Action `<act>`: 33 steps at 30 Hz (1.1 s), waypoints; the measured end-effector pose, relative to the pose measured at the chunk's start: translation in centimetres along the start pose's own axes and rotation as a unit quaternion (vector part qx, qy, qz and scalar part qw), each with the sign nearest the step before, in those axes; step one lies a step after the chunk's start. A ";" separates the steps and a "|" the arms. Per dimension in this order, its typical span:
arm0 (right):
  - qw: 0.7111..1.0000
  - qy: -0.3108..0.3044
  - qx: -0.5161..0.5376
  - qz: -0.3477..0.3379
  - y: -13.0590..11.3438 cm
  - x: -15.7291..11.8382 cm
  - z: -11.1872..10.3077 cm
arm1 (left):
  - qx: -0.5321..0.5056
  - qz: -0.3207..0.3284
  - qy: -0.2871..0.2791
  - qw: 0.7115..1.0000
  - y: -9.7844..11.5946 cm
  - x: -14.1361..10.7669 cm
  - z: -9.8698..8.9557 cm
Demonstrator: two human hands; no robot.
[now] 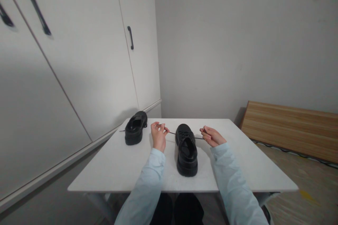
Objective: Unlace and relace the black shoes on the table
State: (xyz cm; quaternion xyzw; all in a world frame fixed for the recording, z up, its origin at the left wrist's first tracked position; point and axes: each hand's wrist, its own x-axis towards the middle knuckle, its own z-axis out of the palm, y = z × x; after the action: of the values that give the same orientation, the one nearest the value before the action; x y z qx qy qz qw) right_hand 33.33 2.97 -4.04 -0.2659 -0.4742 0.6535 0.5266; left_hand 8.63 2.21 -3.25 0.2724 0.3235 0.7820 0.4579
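A black lace-up shoe (187,161) stands upright in the middle of the white table, its toe pointing away from me. From its lacing, one lace end runs out to each side, pulled fairly straight. To the left of the shoe, my left hand (158,136) pinches one end of the shoelace (172,133). On the right, my right hand (212,136) is closed on the other end. Neither hand touches the shoe itself. A second black shoe (134,137) sits further left, near the back corner, with a bit of its lace lying beside it.
The white table (111,168) has its far edge near the grey wall (237,42). White cabinets (92,42) with dark handles stand along the left. A wood-grain board (287,126) leans at the right, with a dark cable (290,152) along its lower edge.
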 end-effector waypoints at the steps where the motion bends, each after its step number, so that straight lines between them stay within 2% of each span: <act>1: 1.000 0.000 -0.002 0.006 -0.1 -0.1 0.0 | 0.004 0.005 0.004 1.000 0.0 0.1 0.0; 5: 1.000 0.006 -0.012 0.027 -0.5 -0.6 0.0 | 0.018 0.024 0.031 0.999 0.0 0.3 -0.3; 12: 0.999 0.012 -0.027 0.026 -0.7 -0.9 -0.6 | 0.022 0.028 0.070 0.997 0.0 0.7 -0.7; 18: 0.999 0.045 -0.013 0.009 -0.8 -0.8 -0.9 | 0.019 0.040 0.058 0.997 0.1 0.5 -0.4; 25: 0.990 0.128 -0.031 -0.058 -0.8 -0.6 -1.1 | 0.025 0.056 0.017 0.998 0.2 -0.1 0.2; 29: 0.964 0.205 -0.139 -0.096 -0.2 -0.1 -0.8 | 0.084 0.053 0.000 0.995 -0.4 0.1 0.1; 31: 0.935 0.238 -0.232 -0.121 0.0 0.2 -0.5 | 0.134 0.072 0.000 0.988 -0.5 0.1 -0.1; 33: 0.900 0.257 -0.317 -0.154 0.1 0.3 -0.1 | 0.180 0.124 -0.006 0.976 -0.4 -0.1 -0.1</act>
State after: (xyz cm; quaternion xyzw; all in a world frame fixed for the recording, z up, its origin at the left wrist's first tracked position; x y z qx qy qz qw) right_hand 33.25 3.30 -4.13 -0.5014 -0.5395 0.2880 0.6120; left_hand 8.84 2.28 -3.61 0.3928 0.4200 0.7599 0.3032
